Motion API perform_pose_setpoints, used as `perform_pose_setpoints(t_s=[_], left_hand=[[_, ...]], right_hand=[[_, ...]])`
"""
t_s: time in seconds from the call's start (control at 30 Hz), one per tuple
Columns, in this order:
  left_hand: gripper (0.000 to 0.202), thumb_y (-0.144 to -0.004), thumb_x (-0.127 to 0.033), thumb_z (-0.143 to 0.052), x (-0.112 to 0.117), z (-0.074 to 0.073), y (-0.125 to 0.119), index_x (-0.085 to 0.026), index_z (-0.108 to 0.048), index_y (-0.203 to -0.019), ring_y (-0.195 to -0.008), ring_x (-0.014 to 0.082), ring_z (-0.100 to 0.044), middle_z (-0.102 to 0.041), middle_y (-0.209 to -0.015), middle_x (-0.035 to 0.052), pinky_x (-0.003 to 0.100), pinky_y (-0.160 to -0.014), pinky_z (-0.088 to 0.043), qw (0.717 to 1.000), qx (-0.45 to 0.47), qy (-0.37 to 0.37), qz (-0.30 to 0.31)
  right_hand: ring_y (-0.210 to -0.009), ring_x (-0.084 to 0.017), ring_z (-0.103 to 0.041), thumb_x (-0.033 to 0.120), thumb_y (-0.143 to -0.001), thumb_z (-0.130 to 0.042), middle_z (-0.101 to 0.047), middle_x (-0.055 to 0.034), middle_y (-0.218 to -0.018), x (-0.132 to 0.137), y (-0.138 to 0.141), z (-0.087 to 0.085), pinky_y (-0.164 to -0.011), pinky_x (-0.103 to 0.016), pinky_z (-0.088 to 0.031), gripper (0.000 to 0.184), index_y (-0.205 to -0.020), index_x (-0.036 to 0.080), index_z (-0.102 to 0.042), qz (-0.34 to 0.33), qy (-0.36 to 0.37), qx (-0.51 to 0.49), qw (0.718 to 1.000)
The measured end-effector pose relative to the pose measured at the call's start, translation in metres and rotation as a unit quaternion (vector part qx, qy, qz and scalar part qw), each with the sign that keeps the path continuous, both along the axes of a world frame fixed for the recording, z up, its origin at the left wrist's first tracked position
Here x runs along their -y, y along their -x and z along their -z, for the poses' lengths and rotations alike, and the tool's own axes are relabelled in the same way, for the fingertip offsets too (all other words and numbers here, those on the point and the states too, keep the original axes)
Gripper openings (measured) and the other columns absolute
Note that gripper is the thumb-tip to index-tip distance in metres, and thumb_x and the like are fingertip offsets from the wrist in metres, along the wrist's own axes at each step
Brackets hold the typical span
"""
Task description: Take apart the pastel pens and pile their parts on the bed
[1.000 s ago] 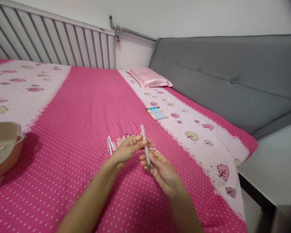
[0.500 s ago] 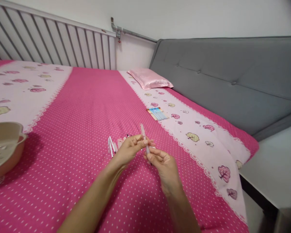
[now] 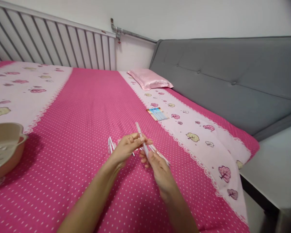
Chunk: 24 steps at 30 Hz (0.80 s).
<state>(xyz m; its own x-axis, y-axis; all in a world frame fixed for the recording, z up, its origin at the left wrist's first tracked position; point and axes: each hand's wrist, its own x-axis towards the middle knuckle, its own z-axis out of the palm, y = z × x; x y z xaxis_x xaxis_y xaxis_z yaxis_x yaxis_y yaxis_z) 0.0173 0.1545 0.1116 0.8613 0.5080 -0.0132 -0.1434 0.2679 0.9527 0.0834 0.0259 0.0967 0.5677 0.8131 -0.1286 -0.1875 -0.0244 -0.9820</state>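
A slim, pale pink pen [image 3: 138, 128] is held tilted above the bed, its upper end pointing away from me. My left hand [image 3: 128, 145] pinches it near the middle between thumb and fingers. Lower down, my right hand [image 3: 157, 163] grips the pen's near end. Partly hidden behind my left hand, several white sticks [image 3: 112, 143] and pinkish pen parts lie on the sheet. More pale pens or pen parts [image 3: 161, 155] lie just beyond my right hand.
A beige and pink basin [image 3: 19, 142] with small white pieces inside stands at the left. A row of blue and tan pens [image 3: 158, 114] lies farther off, before a pink pillow [image 3: 150, 79]. A grey headboard [image 3: 223, 74] borders the right, a radiator [image 3: 50, 38] the back.
My right hand has shifted slightly and closed more around the pen's lower end. The pen has tipped further left, and pale pens beyond my right hand now show.
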Motion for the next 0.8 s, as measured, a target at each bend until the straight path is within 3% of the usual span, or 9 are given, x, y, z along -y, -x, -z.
perform_pose_setpoints(t_s=[0.1, 0.27, 0.37, 0.5, 0.6, 0.7, 0.8], left_hand=[[0.023, -0.074, -0.035, -0.068, -0.0027, -0.0012, 0.0017, -0.014, -0.063, -0.081, -0.078, 0.0159, -0.065, -0.072, -0.083, 0.0071, 0.03, -0.083, -0.043, 1.0, 0.004, -0.002, -0.013], [0.022, -0.073, -0.034, -0.07, -0.001, -0.0034, 0.0014, -0.014, -0.062, -0.08, -0.079, 0.016, -0.065, -0.072, -0.081, 0.0064, 0.032, -0.086, -0.043, 1.0, 0.01, 0.003, -0.018], [0.023, -0.073, -0.034, -0.07, 0.0003, -0.0036, 0.0007, -0.014, -0.062, -0.08, -0.08, 0.0166, -0.065, -0.072, -0.082, 0.0064, 0.033, -0.088, -0.043, 1.0, 0.012, 0.006, -0.016], [0.023, -0.073, -0.034, -0.069, -0.0012, -0.0019, 0.0004, -0.014, -0.062, -0.081, -0.08, 0.0164, -0.065, -0.072, -0.083, 0.0064, 0.032, -0.088, -0.043, 1.0, 0.013, 0.007, -0.012], [0.024, -0.073, -0.035, -0.07, -0.0029, -0.0006, 0.0006, -0.014, -0.062, -0.08, -0.079, 0.0164, -0.065, -0.072, -0.082, 0.0065, 0.032, -0.086, -0.043, 1.0, 0.012, 0.008, -0.018], [0.024, -0.072, -0.035, -0.071, -0.0026, -0.0008, 0.0006, -0.014, -0.061, -0.08, -0.081, 0.0173, -0.066, -0.072, -0.082, 0.0066, 0.033, -0.087, -0.043, 1.0, 0.011, 0.006, -0.023], [0.024, -0.072, -0.035, -0.071, -0.0009, -0.0022, 0.0003, -0.014, -0.062, -0.081, -0.083, 0.0177, -0.066, -0.072, -0.082, 0.0063, 0.034, -0.09, -0.042, 1.0, 0.012, 0.006, -0.025]], right_hand=[[-0.083, -0.018, -0.061, 0.057, -0.084, -0.045, -0.07, -0.0069, -0.088, 0.0018, -0.0007, 0.0023, -0.076, -0.031, -0.043, 0.047, -0.089, 0.018, -0.071, -0.008, 0.015, 0.003, 1.0], [-0.073, -0.014, -0.057, 0.045, -0.07, -0.069, -0.067, -0.002, -0.078, 0.0008, -0.0018, 0.0018, -0.073, -0.028, -0.042, 0.03, -0.083, 0.017, -0.068, 0.046, 0.011, 0.007, 0.999], [-0.069, -0.013, -0.055, 0.039, -0.059, -0.079, -0.064, 0.0002, -0.074, 0.0, -0.0009, 0.001, -0.068, -0.027, -0.042, 0.034, -0.081, 0.017, -0.064, 0.098, 0.017, 0.008, 0.995], [-0.073, -0.013, -0.058, 0.048, -0.069, -0.07, -0.067, -0.0028, -0.083, 0.0002, 0.0005, -0.0001, -0.07, -0.026, -0.043, 0.039, -0.093, 0.017, -0.063, 0.054, -0.012, -0.046, 0.997], [-0.067, -0.012, -0.057, 0.054, -0.079, -0.054, -0.068, -0.0049, -0.077, 0.001, -0.0001, -0.0005, -0.065, -0.025, -0.042, 0.043, -0.092, 0.015, -0.067, 0.007, -0.015, -0.059, 0.998], [-0.066, -0.012, -0.056, 0.047, -0.076, -0.062, -0.067, -0.0034, -0.075, 0.0015, -0.0016, -0.0002, -0.065, -0.025, -0.042, 0.035, -0.091, 0.015, -0.067, 0.025, -0.006, -0.05, 0.998], [-0.073, -0.013, -0.058, 0.036, -0.064, -0.076, -0.066, -0.0017, -0.078, 0.0011, -0.0019, 0.001, -0.071, -0.027, -0.044, 0.033, -0.087, 0.016, -0.065, 0.084, 0.004, -0.031, 0.996]])
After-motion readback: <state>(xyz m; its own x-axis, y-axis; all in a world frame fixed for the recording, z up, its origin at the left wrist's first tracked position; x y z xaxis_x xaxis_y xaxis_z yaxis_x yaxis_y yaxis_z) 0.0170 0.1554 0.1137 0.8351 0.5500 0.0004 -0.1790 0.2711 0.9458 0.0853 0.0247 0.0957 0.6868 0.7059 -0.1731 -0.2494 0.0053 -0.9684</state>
